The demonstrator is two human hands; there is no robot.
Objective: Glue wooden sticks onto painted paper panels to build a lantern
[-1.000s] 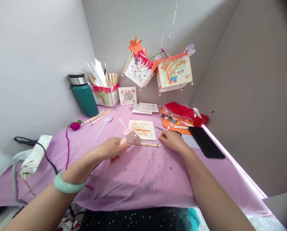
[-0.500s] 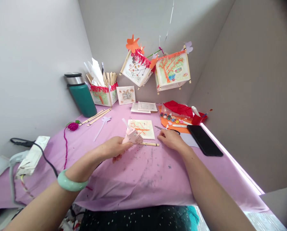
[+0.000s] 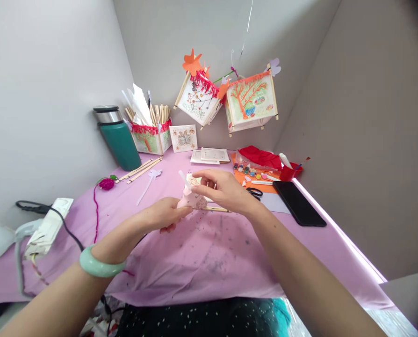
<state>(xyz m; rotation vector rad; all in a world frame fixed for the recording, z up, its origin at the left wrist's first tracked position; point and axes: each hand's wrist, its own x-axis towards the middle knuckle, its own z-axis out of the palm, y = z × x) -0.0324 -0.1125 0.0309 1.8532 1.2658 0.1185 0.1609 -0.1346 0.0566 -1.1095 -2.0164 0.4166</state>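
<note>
My left hand (image 3: 167,213) is wrapped around a pale pink hot glue gun (image 3: 192,200), held low over the cloth. A translucent glue stick (image 3: 184,178) juts up from the gun's back end. My right hand (image 3: 223,189) hovers just over the gun, thumb and forefinger apart near the stick; whether they touch it I cannot make out. Behind both hands lies a white panel (image 3: 195,180) with an orange tree drawing, mostly covered by my right hand. A thin wooden stick (image 3: 216,209) rests along its near side.
Black-handled scissors (image 3: 254,193) and a black phone (image 3: 299,203) lie to the right. A green bottle (image 3: 119,140), wooden sticks (image 3: 144,171) and pink yarn (image 3: 106,183) are at the left. Two decorated lanterns (image 3: 253,100) hang at the back. A white power strip (image 3: 49,227) sits far left.
My right hand has lifted off the table beside the scissors and moved left to the glue gun, uncovering the scissors' handles. My left hand has barely moved, still holding the gun.
</note>
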